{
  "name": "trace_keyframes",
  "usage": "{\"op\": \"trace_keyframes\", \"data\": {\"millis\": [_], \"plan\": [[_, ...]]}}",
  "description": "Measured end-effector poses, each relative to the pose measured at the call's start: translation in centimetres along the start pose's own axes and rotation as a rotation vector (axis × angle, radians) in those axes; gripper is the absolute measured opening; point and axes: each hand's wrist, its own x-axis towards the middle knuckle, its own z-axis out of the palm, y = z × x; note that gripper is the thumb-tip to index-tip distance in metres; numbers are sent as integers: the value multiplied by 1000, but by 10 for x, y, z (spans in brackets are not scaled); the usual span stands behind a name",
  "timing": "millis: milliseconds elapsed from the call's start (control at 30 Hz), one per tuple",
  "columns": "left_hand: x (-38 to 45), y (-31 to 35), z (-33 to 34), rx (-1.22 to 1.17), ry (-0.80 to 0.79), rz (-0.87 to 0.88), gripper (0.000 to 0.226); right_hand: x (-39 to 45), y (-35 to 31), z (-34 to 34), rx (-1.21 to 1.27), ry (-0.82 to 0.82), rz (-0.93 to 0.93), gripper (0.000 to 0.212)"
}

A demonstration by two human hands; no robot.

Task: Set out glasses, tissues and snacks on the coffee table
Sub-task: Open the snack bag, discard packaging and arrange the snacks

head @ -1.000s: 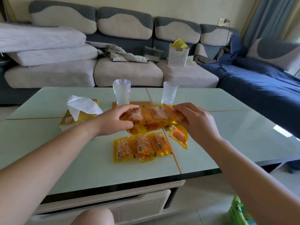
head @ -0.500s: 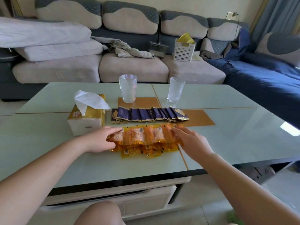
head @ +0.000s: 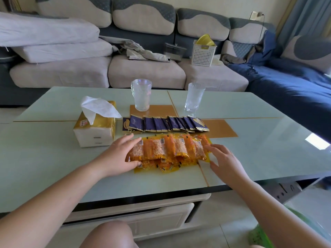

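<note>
The left hand is cupping the nine o'clock end of the orange snack packets, whose row is running three-to-nine, while the right hand is hovering open at three.

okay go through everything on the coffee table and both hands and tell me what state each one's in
Left glass: upright, empty.
Right glass: upright, empty.
Tissue pack: open, one tissue pulled up.
Purple packets: sealed, fanned in a row.
Orange snack packets: sealed, overlapping rows.
Left hand: open, touching orange row.
Right hand: open, at row's end.
</note>
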Motion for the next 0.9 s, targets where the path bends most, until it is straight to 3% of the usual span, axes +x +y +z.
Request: {"op": "trace_keyframes", "data": {"millis": [133,233,333,400,467,533,667,767,900], "plan": [[-5,8,13,-55,134,-64,79,-10,-6,6,26,-27,-86,52],[-7,14,19,-56,196,-71,73,-2,-8,7,-131,136,-187,35],[-6,17,19,-76,241,-60,59,8,-10,-1,-90,220,-183,21],[-5,15,18,-72,262,-48,53,14,-11,-7,5,131,-88,31],[-6,13,17,-54,287,-41,51,16,-12,-7,-90,15,-128,52],[-8,10,18,-30,309,-33,52,14,-12,-1,-181,-49,-176,58],[-10,6,17,-17,376,-11,59,14,-11,2,-164,63,-248,39],[-8,3,15,-5,398,31,62,16,-13,-10,-71,40,-251,36],[1,-2,14,104,464,169,60,27,-5,-20,-33,240,-192,29]]}}
